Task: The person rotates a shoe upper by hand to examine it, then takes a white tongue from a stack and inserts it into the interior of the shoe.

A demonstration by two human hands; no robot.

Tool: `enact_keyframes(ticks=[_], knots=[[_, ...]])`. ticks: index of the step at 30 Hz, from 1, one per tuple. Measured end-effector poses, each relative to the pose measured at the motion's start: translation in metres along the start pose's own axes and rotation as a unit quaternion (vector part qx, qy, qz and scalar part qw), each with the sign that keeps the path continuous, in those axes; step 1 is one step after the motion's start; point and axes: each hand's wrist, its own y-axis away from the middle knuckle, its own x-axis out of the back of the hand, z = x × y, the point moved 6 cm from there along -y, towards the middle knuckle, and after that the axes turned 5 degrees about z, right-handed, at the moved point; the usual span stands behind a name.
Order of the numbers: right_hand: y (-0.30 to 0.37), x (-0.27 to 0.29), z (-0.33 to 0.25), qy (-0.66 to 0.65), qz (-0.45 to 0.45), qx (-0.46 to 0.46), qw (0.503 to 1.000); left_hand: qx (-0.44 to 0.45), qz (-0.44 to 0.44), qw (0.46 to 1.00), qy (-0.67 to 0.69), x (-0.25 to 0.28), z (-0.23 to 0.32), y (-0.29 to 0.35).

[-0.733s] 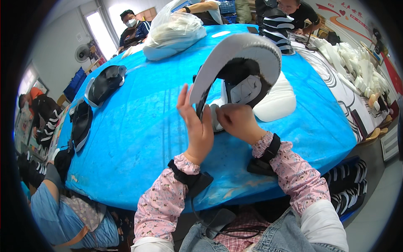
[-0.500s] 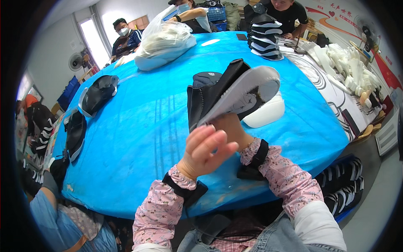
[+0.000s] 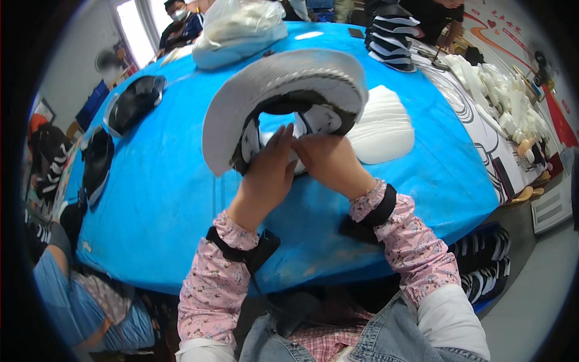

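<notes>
A black shoe upper [image 3: 247, 136] with a broad white, ribbed underside is bent into an arch above the blue-covered table. White lining shows inside it, and blue shows through its opening. My left hand [image 3: 265, 175] is at its near left edge, fingers pressed together and reaching into the opening. At the near right edge, my right hand [image 3: 333, 161] grips the upper, its fingertips close to my left hand's. Some fingers of both hands are hidden inside. Just right of the upper lies a stack of white insole-shaped sheets [image 3: 386, 130].
Two black shoe uppers [image 3: 137, 104] lie along the table's left edge. A bag of white pieces [image 3: 241, 36] and a stack of black-and-white uppers [image 3: 392, 42] stand at the far side. White parts are heaped on the right [image 3: 506, 102]. Other people sit around the blue table [image 3: 163, 241].
My left hand has gone from open beside the upper to its near edge. The upper has turned and bent, its white underside now facing up and its opening toward me. The view has shifted slightly.
</notes>
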Motion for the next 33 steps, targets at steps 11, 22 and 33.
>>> enact_keyframes(ticks=[11, 22, 33], knots=[[0.007, 0.01, 0.026, -0.046, -0.084, -0.117, 0.988, 0.018, 0.026, 0.999, -0.007, -0.002, 0.003, -0.009], [0.014, 0.018, 0.039, 0.036, 0.0, -0.118, 0.992, 0.037, 0.021, 0.999, -0.018, -0.003, 0.003, -0.009], [0.027, 0.008, 0.05, 0.1, -0.004, -0.098, 0.99, 0.07, -0.024, 0.997, -0.02, -0.012, 0.002, -0.009]])
